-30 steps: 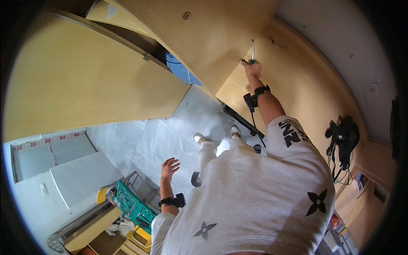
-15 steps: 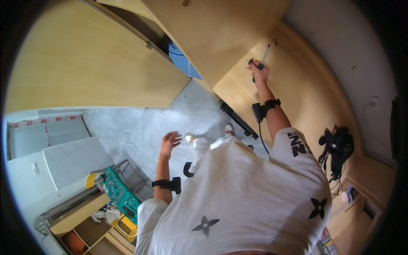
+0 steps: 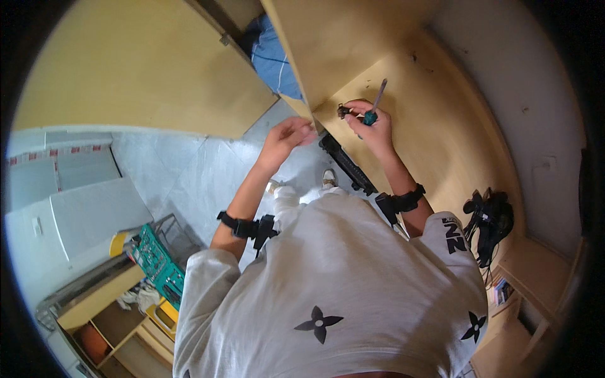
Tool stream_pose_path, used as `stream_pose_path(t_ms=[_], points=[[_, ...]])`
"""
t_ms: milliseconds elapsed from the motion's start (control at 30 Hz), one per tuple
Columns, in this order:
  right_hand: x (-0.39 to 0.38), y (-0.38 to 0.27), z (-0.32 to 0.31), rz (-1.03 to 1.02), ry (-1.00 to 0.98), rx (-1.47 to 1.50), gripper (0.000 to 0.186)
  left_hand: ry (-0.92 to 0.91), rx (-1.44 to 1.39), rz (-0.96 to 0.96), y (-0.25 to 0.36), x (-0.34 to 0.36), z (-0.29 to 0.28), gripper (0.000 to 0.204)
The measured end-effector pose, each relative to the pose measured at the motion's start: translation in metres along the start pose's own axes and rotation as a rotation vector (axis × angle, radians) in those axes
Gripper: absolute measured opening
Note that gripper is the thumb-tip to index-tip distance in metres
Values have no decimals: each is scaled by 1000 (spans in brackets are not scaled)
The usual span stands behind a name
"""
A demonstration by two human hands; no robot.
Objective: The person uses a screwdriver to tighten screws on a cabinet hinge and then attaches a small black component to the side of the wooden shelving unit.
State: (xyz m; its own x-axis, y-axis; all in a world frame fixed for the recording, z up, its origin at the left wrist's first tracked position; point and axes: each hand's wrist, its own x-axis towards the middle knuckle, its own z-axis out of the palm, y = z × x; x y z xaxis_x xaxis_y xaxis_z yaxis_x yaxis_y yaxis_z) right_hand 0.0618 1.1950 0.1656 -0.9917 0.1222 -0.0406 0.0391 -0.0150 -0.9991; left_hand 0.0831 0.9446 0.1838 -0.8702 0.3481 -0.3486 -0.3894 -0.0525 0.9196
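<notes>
My right hand (image 3: pixel 372 126) is wrapped around a screwdriver (image 3: pixel 374 108) with a teal handle, shaft pointing up and away from me, and a small dark bit of hardware (image 3: pixel 343 111) sits pinched at my fingertips just left of it. All of that is right over the near edge of the wooden panel (image 3: pixel 416 120), close to where the upright board (image 3: pixel 328 44) meets it. My left hand (image 3: pixel 287 140) is up beside it, fingers loosely curled, holding nothing as far as I can tell, and not touching the wood.

What worries me: the little dark piece is only held by my fingertips while the same hand carries the driver, so one fumble and it probably drops to the grey floor (image 3: pixel 183 170) between my feet. The tip could also skid and gouge the pale wood if I lean in at an angle.

Room-wise, there's a long black tool (image 3: pixel 346 165) lying on the floor, a green crate (image 3: pixel 156 264) at my lower left, and a tangle of black straps (image 3: pixel 488 220) on the panel's right edge.
</notes>
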Motion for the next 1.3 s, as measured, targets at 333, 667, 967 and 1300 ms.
stream_pose_path(t_ms=[333, 667, 967, 1300], points=[[-31, -36, 62, -284, -301, -152, 22, 74, -104, 145, 37, -16, 12, 18], [-15, -45, 138, -250, -116, -196, 20, -77, -197, 117, 52, 5, -69, 21], [-4, -53, 199, -308, 67, -397, 21, -323, -197, 146, 60, 46, -129, 28], [-25, -47, 219, 24, 572, -205, 15, -644, 40, 344, 54, 82, -119, 31]])
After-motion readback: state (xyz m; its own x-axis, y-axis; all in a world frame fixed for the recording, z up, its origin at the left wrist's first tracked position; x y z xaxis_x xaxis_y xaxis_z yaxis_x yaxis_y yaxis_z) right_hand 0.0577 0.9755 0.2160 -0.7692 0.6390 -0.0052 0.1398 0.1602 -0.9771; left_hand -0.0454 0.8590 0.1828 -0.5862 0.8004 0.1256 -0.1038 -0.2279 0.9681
